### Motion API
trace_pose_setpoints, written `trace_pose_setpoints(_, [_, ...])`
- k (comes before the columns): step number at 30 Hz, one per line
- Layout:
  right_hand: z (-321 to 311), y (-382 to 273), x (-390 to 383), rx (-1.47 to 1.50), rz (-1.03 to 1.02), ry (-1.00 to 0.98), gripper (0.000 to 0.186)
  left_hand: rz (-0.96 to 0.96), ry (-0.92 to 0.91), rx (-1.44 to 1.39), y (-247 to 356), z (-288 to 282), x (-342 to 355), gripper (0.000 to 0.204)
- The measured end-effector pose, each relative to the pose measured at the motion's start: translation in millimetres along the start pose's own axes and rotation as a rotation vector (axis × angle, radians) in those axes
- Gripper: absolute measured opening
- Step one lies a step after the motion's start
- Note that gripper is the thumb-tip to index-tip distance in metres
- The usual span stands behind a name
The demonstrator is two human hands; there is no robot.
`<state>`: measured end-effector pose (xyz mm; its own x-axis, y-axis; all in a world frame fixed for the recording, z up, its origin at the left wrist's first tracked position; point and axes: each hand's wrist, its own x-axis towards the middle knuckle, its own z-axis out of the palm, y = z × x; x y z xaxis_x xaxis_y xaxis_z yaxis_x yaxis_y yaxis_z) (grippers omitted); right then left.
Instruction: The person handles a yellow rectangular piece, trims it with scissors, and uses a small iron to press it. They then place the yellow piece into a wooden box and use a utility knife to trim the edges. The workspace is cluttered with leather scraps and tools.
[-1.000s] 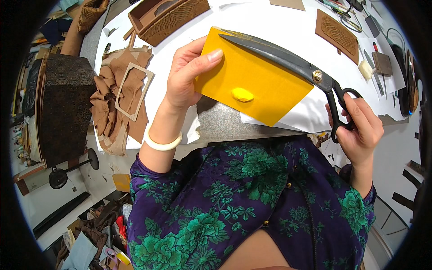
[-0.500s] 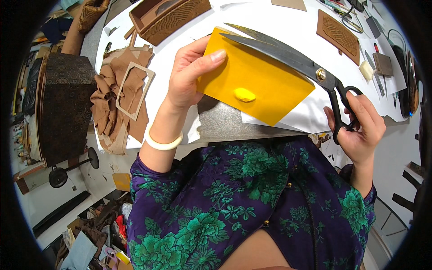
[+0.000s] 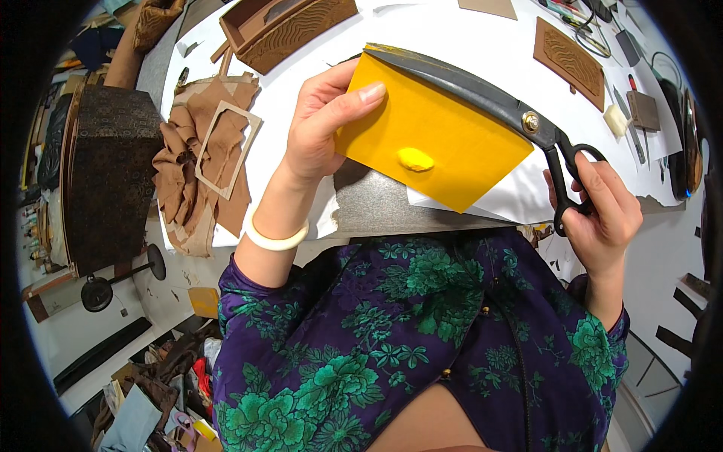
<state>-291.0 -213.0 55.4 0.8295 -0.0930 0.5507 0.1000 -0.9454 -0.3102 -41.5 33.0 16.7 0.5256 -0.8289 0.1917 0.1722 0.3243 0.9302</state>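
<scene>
My left hand point(image 3: 320, 124) grips the left end of a mustard-yellow flat sheet point(image 3: 471, 162), thumb pressed on its face. A small bright yellow lump point(image 3: 416, 159) lies on the sheet. My right hand point(image 3: 599, 211) is wrapped round the black handles of large dark shears point(image 3: 467, 90), whose blades lie along the sheet's upper edge, nearly closed, with their tips by its upper left corner. The sheet is held above the front edge of the white-covered table point(image 3: 294, 41).
Crumpled brown fabric point(image 3: 177, 166) with a pale rectangular frame point(image 3: 246, 153) lies at left. A brown patterned box point(image 3: 294, 38) sits at the back, a carved panel point(image 3: 568, 64) at back right. A block point(image 3: 644, 111) and thin tools lie at right; a dark cabinet point(image 3: 105, 181) stands at far left.
The shears' blades were parted half a second ago and now are nearly closed along the sheet's top edge. My left hand and the sheet have shifted slightly right.
</scene>
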Motion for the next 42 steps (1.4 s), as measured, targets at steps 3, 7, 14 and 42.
trace_pose_setpoints(3, [0, 0, 0, 0.003, -0.005, 0.0, 0.058, -0.001, 0.012, 0.004, 0, 1, 0, 0.042])
trace_pose_setpoints(7, [1, 2, -1, 0.012, -0.006, -0.001, 0.056, 0.004, 0.003, 0.001, 0, -1, 0, 0.042])
trace_pose_setpoints(14, [8, 4, 0, 0.177, 0.304, 0.099, 0.042, -0.013, 0.025, -0.006, -3, -1, -1, 0.042])
trace_pose_setpoints(42, [84, -42, 54, 1.265, 0.781, 0.108, 0.045, -0.235, -0.069, -0.054, 8, 15, -13, 0.058])
